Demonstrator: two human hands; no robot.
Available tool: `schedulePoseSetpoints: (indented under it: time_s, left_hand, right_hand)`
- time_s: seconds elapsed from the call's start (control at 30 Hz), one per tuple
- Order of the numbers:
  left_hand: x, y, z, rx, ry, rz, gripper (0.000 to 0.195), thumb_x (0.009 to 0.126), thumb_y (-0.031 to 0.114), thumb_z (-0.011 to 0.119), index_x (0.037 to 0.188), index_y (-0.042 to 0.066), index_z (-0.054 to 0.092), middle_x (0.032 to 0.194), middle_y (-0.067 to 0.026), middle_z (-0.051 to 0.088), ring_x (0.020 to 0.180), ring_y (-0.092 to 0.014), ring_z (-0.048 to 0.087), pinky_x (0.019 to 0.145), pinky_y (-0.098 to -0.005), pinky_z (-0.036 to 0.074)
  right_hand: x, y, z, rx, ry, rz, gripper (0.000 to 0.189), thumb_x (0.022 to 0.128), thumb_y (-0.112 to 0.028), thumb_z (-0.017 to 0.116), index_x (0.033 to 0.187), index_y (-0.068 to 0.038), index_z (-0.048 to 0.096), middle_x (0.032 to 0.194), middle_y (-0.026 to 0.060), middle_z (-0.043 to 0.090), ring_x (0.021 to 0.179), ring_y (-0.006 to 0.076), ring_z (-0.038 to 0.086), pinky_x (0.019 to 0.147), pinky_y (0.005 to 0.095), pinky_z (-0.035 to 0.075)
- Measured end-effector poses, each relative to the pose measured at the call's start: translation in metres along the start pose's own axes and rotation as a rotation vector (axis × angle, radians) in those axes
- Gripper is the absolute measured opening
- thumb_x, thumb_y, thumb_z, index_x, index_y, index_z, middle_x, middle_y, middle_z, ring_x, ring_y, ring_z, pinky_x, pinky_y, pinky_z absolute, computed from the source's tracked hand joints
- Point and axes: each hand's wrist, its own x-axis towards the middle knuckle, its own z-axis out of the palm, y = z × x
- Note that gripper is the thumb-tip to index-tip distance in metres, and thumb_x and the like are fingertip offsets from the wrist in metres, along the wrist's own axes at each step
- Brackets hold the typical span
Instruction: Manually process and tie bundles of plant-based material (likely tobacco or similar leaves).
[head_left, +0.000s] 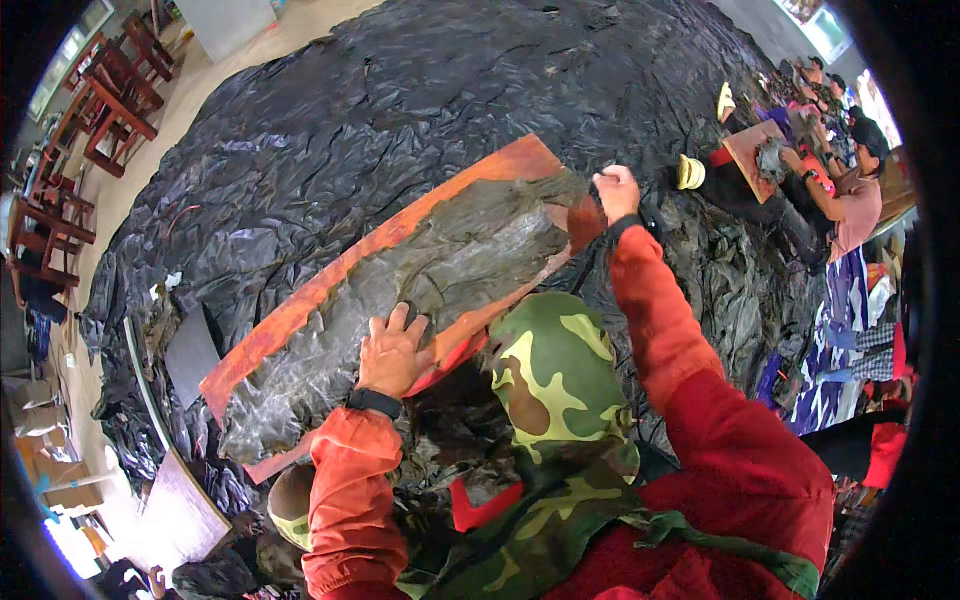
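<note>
A long reddish-brown wooden board (360, 253) lies at a slant before me. Spread along it is a thin, wrinkled dark grey-brown sheet (480, 247), which leaves strips of wood bare at the edges. My left hand (391, 351) rests palm down on this sheet near the board's lower edge, fingers apart. Just off the board's upper right end is my right hand (617, 193), raised with its fingers curled in. Whether a bit of dark material is pinched there is too small to tell. Patterned camouflage cloth (555, 375) covers part of my body below the board.
Crumpled black sheet material (300, 135) covers the floor around the board. At the right, a seated person (855, 195) works at another board (752, 154). Wooden stools (112, 105) line the left. A dark flat panel (193, 356) and a pale board (184, 506) lie lower left.
</note>
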Motion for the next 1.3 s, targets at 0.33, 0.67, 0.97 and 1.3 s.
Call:
schedulePoseSetpoints:
  time_s: [0.33, 0.67, 0.97, 1.3]
  left_hand:
    - [0.002, -0.005, 0.012, -0.004, 0.117, -0.009, 0.039, 0.068, 0.023, 0.069, 0.104, 0.012, 0.061, 0.109, -0.0105, 0.051, 0.096, -0.034, 0.051, 0.077, -0.0433, 0.049]
    - [0.009, -0.033, -0.010, -0.051, 0.425, -0.093, 0.020, 0.073, 0.001, 0.052, 0.089, 0.006, 0.062, 0.092, -0.0132, 0.054, 0.086, -0.034, 0.055, 0.076, -0.0413, 0.046]
    - [0.004, -0.019, -0.006, 0.007, 0.297, -0.031, 0.031, 0.072, 0.012, 0.061, 0.103, 0.012, 0.062, 0.112, -0.0091, 0.053, 0.097, -0.031, 0.051, 0.082, -0.0422, 0.045]
    - [0.003, -0.017, 0.009, 0.069, 0.166, -0.063, 0.026, 0.068, 0.017, 0.065, 0.093, 0.013, 0.063, 0.108, -0.0078, 0.055, 0.094, -0.031, 0.053, 0.079, -0.0423, 0.047]
  right_hand:
    - [-0.057, -0.100, 0.051, -0.305, -0.587, -0.263, 0.035, 0.070, -0.038, 0.070, 0.080, -0.005, 0.062, 0.071, 0.0099, 0.061, 0.067, 0.0236, 0.060, 0.061, 0.0372, 0.045]
    - [-0.041, -0.134, 0.078, -0.076, -0.381, -0.582, 0.019, 0.077, -0.023, 0.069, 0.081, -0.006, 0.061, 0.075, 0.0119, 0.062, 0.070, 0.0292, 0.061, 0.062, 0.0376, 0.046]
    - [0.009, -0.037, 0.043, -0.607, -0.208, 0.058, 0.060, 0.071, -0.055, 0.061, 0.091, 0.001, 0.067, 0.096, 0.0266, 0.063, 0.094, 0.0384, 0.061, 0.083, 0.0430, 0.047]
    - [0.010, -0.027, 0.048, 0.063, -0.161, 0.295, 0.034, 0.074, -0.028, 0.072, 0.096, -0.003, 0.066, 0.095, 0.0109, 0.067, 0.076, 0.0249, 0.064, 0.067, 0.0389, 0.051]
